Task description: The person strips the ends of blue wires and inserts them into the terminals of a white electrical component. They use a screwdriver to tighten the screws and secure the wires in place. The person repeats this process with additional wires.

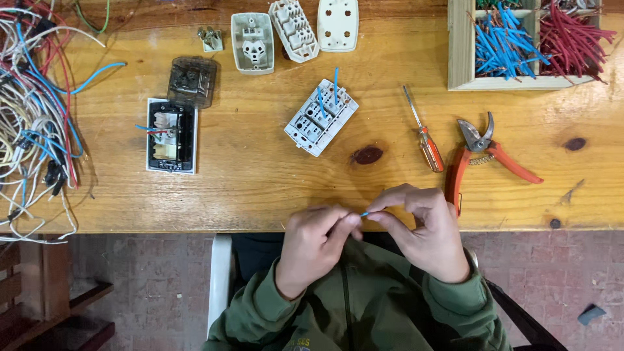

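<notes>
Both of my hands meet at the table's near edge, pinching a short blue wire piece (364,213) between their fingertips. My left hand (313,245) holds one end, my right hand (422,231) the other; most of the wire is hidden by the fingers. Beyond them on the wooden table (260,182) lies a white socket module (320,117) with two blue wires stuck upright in it.
An orange-handled screwdriver (424,136) and orange pruning snips (481,153) lie to the right. A wooden box (530,42) holds blue and red wire pieces. A black-framed switch plate (171,135), several white socket parts (294,29) and a tangle of wires (32,110) occupy the left and back.
</notes>
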